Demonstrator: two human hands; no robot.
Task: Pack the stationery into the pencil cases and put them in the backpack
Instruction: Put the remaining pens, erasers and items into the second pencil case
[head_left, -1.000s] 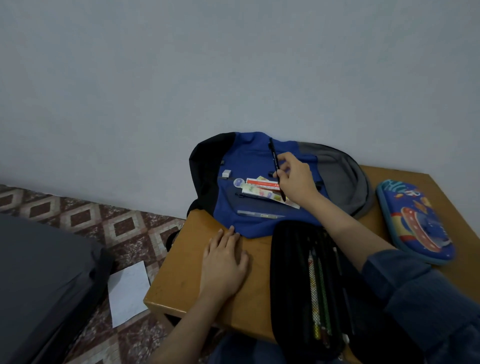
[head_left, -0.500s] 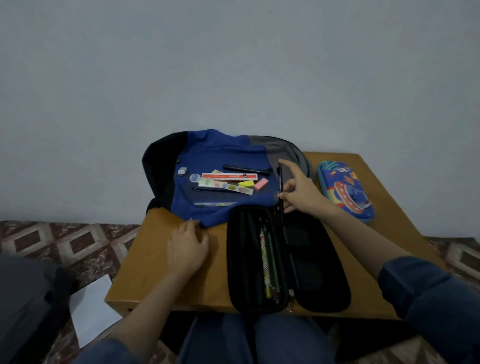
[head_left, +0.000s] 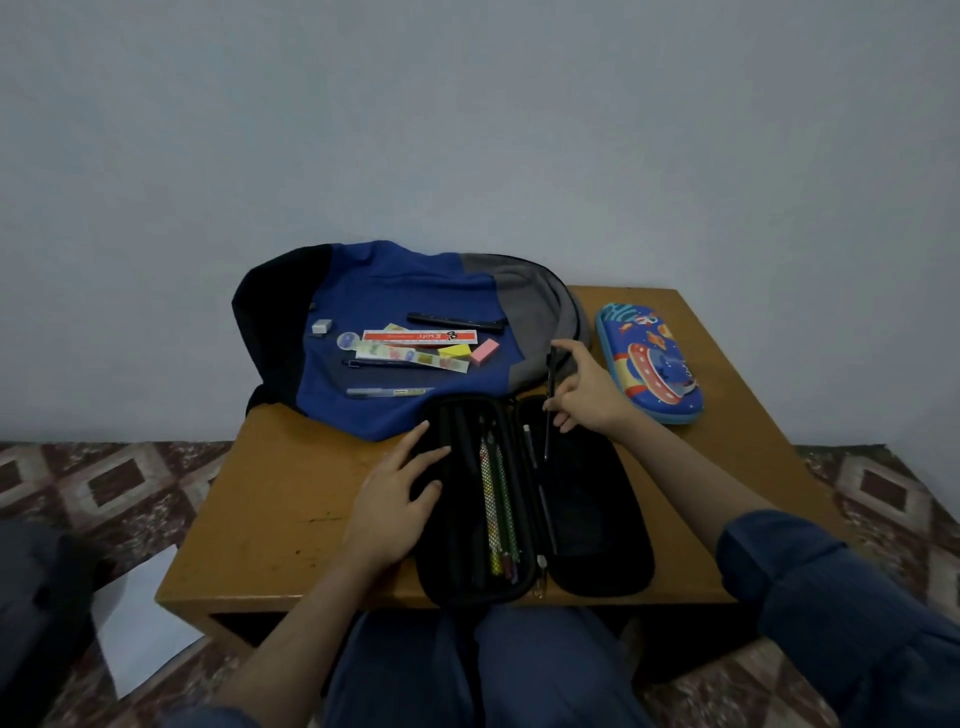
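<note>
As a seated person is packing stationery, an open black pencil case (head_left: 587, 519) is lying flat at the near edge of a wooden bench (head_left: 291, 499), its near end reaching the lip right above the person's knees (head_left: 540, 654). The left hand (head_left: 395, 499) is resting on the case's left rim, fingers straight and gripping nothing. If that hand is lifting off when a push is coming from the other side, the case is likely sliding into the lap, along with the pencils (head_left: 496, 509) tucked in its left half.

Just beyond, the right hand (head_left: 587, 400) is pinching a black pen (head_left: 550, 374) and holding it nearly lengthwise over the case's right half, close to the spine. Whether its tip is touching the lining cannot be told. The pinch is looking light, so the pen is risking a slip, a bounce off the spine and a roll toward the tiled floor (head_left: 104, 483).

Farther back, a blue backpack (head_left: 395, 291) is lying flat and serving as a tray for a ruler (head_left: 418, 336), a pink eraser (head_left: 484, 350), a white eraser (head_left: 321, 326) and several pens (head_left: 387, 392). A sleeve reaching across is threatening to sweep these down the fabric.

To the right, a second, rocket-printed pencil case (head_left: 649, 364) is sitting closed beside the backpack.
</note>
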